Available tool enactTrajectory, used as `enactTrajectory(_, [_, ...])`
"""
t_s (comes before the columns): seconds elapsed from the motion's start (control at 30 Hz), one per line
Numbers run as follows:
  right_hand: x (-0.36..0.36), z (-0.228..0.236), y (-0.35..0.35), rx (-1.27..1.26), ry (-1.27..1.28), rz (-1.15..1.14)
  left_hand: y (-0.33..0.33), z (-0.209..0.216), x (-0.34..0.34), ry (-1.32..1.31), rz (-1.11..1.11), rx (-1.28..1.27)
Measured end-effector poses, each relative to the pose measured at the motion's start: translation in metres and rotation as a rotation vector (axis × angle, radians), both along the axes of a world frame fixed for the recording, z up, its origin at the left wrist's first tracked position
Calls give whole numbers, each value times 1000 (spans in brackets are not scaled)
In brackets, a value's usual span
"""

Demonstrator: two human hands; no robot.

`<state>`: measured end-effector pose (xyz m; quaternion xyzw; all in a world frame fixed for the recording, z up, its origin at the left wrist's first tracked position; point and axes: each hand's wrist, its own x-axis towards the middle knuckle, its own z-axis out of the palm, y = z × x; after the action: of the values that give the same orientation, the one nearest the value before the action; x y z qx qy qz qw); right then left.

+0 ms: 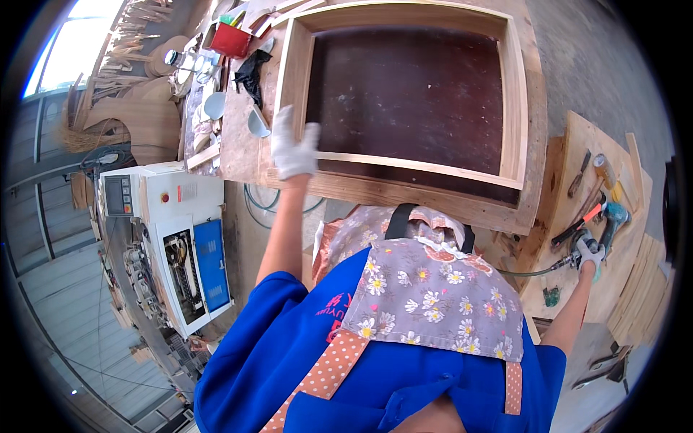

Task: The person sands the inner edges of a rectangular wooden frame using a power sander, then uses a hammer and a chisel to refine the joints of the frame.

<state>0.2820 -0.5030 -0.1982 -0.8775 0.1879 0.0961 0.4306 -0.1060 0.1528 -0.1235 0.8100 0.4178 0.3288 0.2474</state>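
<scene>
A rectangular wooden frame [511, 108] lies over a dark brown panel [404, 94] on the workbench before me. At the frame's near left corner is my left hand [294, 148], in a white glove, with fingers stretched out and thumb apart; whether it touches the wood is hard to tell. Far to the right, my gloved right hand [592, 254] closes on a grey air tool [582, 241] with a hose [530, 273] running from it. The tool rests on a lower side board [613, 292], and its exact kind is partly hidden by my fingers.
Beside the air tool lie a teal power tool [616, 214], a hammer-like tool [605, 169] and an orange-and-black tool [581, 222]. A red box [229, 40], black cloth [250, 76] and scrapers clutter the bench's left. A white machine cabinet [170, 238] stands at left.
</scene>
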Motion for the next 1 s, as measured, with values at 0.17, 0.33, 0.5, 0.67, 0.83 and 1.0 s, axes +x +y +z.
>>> enactTrajectory(0.17, [3, -8, -3, -22, -65, 6, 70, -49, -94, -340, 434, -923])
enactTrajectory(0.33, [-10, 7, 12, 18, -138, 63, 77, -75, -113, -516, 412, -1244])
enactTrajectory(0.5, [-41, 71, 137, -560, -325, 253, 85, -74, -136, -644, 226, -1343])
enactTrajectory(0.67, [-69, 31, 227, -107, -153, 665, 84, -79, -137, -692, 99, -1384])
enactTrajectory(0.83, [-111, 21, 322, 277, 133, 537, 90, -151, -158, -541, -56, -1367])
enactTrajectory(1.0, [-89, 11, 300, 325, 245, 334, 78, -85, -107, -694, 111, -1488])
